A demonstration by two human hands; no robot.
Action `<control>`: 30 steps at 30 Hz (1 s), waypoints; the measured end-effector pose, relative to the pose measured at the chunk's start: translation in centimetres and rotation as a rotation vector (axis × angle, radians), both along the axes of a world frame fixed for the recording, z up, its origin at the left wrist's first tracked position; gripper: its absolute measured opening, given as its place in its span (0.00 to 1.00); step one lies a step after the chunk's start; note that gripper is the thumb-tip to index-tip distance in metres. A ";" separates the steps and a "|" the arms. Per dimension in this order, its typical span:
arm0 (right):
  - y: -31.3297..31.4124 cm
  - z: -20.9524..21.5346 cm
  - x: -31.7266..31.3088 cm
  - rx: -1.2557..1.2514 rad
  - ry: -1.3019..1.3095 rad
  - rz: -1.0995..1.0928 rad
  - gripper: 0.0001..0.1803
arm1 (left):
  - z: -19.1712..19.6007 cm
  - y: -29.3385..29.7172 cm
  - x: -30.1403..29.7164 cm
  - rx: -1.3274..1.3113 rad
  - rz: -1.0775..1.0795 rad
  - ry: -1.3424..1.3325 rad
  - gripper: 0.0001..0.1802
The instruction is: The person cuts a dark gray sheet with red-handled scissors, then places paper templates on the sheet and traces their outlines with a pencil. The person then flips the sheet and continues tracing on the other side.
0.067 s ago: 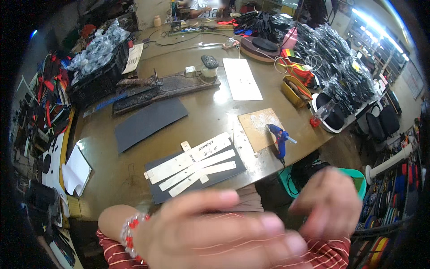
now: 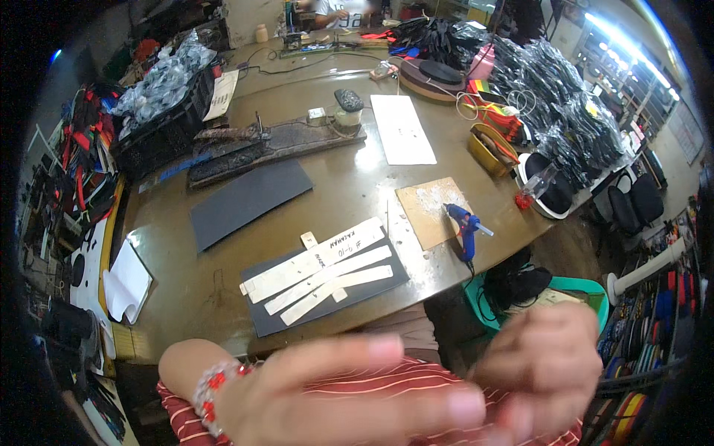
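Bright indoor scene lit by ceiling strip lights at upper right, casting a soft glare across the brown tabletop. Fisheye bending curves straight edges, and the corners fall to black. Both hands, left hand and right hand, are close, blurred and out of focus.

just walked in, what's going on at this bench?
A person has both hands raised close to the camera, blurred: left hand with a beaded bracelet at the wrist, right hand beside it. Neither visibly holds anything. On the table ahead lie pale strips on a dark sheet, with a blue glue gun next to a brown board.
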State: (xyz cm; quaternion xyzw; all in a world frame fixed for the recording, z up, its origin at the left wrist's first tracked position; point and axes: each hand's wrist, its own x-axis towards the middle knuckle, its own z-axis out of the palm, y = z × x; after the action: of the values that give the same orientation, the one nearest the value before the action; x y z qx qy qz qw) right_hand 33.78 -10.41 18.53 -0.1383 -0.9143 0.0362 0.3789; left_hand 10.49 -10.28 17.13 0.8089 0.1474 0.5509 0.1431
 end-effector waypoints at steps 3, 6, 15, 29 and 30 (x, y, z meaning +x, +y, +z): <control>-1.4 5.3 -1.7 -0.111 -0.403 0.075 0.18 | 1.5 -2.5 0.5 -0.238 0.077 -0.095 0.13; -2.0 6.5 -3.1 -0.136 -0.391 0.022 0.19 | 1.1 -0.2 -2.2 -0.055 -0.254 0.032 0.13; -3.8 5.0 -2.4 -0.262 -0.027 -0.045 0.13 | 2.7 -1.2 -4.3 -0.291 -0.387 0.027 0.03; -1.4 -8.6 -3.6 -0.072 0.882 0.486 0.15 | -7.4 4.0 -3.0 -0.548 -0.838 0.043 0.04; -1.4 -10.5 -5.3 -0.050 0.858 0.433 0.15 | -9.1 3.7 -1.8 -0.605 -0.773 0.123 0.04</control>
State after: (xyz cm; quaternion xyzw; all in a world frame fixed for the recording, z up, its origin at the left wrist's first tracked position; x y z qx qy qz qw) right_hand 28.52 -11.84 8.02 0.0736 -0.6821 0.1898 0.7023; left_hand 8.69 -6.61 8.02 0.7575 -0.0023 0.3414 0.5564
